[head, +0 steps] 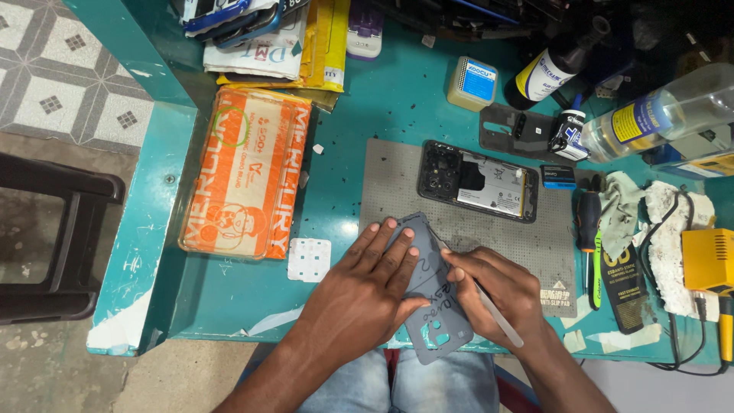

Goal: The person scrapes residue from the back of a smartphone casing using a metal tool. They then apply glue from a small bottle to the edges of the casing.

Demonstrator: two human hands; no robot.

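Head view. The left hand [367, 279] lies flat, fingers spread, pressing a grey phone back cover [432, 294] against the near edge of the grey work mat [466, 222]. The cover hangs partly over the near rim of the teal table [229, 294], and its camera cut-outs are at its near end. The right hand [497, 287] is closed around a thin silver tool [489, 302], held like a pen, with the tip at the cover's right edge; its fingertips touch the cover.

On the far part of the mat lies an opened phone [478, 182], insides facing up. Left of the mat sit an orange packet [245, 172] and a small white perforated square [310, 258]. Right of the mat lie a screwdriver [587, 222] with a black and orange handle, crumpled white cloths [673, 222] and a yellow box [707, 258] with a cable. Along the far edge stand a small square bottle [472, 82], a dark bottle [554, 65] and a clear bottle [665, 111] lying on its side.
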